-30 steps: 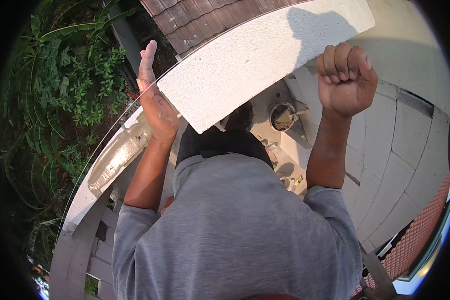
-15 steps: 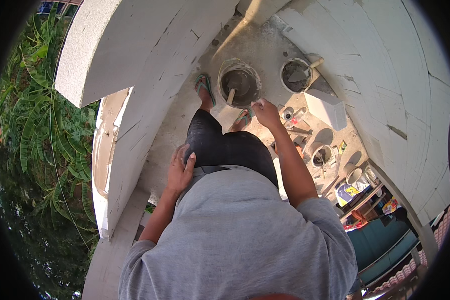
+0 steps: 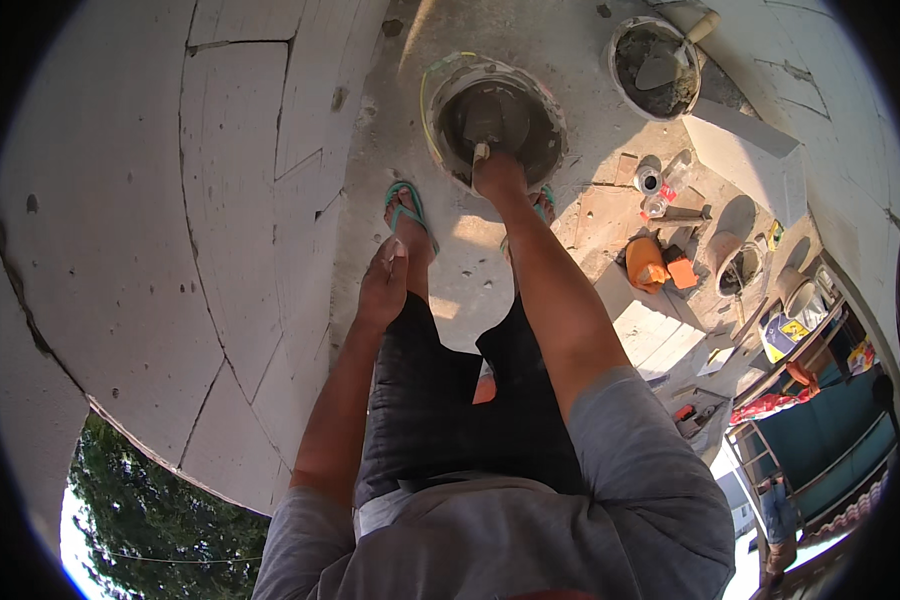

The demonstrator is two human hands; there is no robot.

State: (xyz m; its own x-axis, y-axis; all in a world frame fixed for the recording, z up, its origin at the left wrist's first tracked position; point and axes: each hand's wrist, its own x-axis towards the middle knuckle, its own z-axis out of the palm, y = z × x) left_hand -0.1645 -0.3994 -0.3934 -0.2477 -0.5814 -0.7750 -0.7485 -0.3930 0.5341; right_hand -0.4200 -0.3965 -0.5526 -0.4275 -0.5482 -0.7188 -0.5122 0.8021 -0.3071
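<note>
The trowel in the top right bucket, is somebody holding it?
No, the trowel rests in its bucket with no hand on it; the right hand grips a tool handle elsewhere.

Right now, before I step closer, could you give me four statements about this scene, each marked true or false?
1. The right hand grips a trowel in the larger bucket. True.
2. The left hand holds a brick. False: no object shows in it.
3. A second trowel rests in the smaller bucket. True.
4. The person wears boots. False: they wear teal flip-flops.
</note>
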